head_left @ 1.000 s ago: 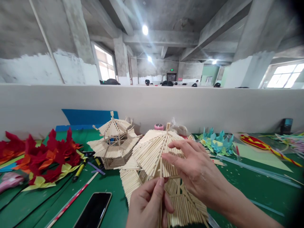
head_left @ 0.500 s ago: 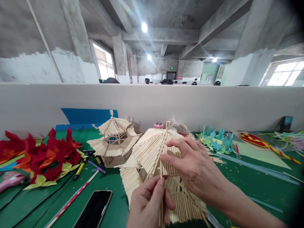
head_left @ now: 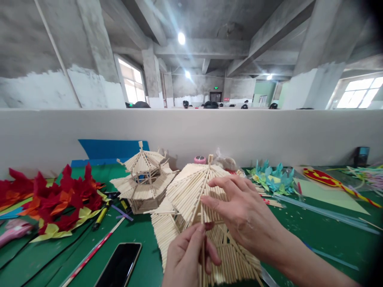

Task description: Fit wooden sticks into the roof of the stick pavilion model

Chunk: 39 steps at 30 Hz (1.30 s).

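The left hand (head_left: 187,259) is low in the picture, near the person. Its thumb and fingers are pinched shut on a thin wooden stick (head_left: 203,239). The stick stands almost straight up, and its top end touches the roof of the big stick house (head_left: 191,195).

The right hand (head_left: 239,213) comes in from the right side. It is partly open, with the fingers spread and bent a little. The fingertips (head_left: 206,201) rest on the slanted roof, right beside the top of the stick. This hand does not grip anything; it just presses on the roof.

The big stick house sits on the green table (head_left: 314,235), right in front of the person. It is made of lots of thin sticks laid side by side. A little post pokes up from its top.

Behind it, a bit to the left, stands a smaller stick house (head_left: 143,179) with two roofs. The two houses are close together.

On the left lie red and orange paper flowers (head_left: 60,195) with yellow bits under them. A black phone (head_left: 118,265) lies flat on the table near the left hand. A red and white rod (head_left: 89,255) lies just beside the phone. On the right are blue-green paper flowers (head_left: 273,179). A pink roll (head_left: 200,160) sits at the back by the white wall (head_left: 269,135).
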Motion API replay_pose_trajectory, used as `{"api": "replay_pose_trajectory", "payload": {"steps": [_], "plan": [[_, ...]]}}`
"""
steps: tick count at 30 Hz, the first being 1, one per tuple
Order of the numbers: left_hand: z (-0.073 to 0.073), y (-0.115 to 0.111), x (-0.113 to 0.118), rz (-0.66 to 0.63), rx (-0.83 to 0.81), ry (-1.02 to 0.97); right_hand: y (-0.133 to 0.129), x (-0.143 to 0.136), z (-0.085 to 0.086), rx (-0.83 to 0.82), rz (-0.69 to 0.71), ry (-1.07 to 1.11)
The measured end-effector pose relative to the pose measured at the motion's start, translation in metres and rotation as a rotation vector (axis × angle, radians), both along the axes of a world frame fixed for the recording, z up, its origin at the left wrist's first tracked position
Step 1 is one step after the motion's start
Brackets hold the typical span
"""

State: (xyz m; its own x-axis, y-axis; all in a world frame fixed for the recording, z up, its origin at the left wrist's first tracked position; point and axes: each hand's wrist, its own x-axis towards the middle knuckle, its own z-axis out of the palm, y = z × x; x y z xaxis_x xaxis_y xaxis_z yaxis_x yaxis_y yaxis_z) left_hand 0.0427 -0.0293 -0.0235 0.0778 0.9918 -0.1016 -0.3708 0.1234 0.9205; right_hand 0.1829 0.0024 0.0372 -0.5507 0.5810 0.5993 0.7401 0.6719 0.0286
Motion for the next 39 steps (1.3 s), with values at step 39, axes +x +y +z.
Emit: {"api": "replay_pose_trajectory", "payload": {"steps": [39], "plan": [[-0.0001,-0.0003,0.0038,0.026,-0.036,-0.093,-0.0022,0.0001,-0.0020,-0.022,-0.011,0.008]]}}
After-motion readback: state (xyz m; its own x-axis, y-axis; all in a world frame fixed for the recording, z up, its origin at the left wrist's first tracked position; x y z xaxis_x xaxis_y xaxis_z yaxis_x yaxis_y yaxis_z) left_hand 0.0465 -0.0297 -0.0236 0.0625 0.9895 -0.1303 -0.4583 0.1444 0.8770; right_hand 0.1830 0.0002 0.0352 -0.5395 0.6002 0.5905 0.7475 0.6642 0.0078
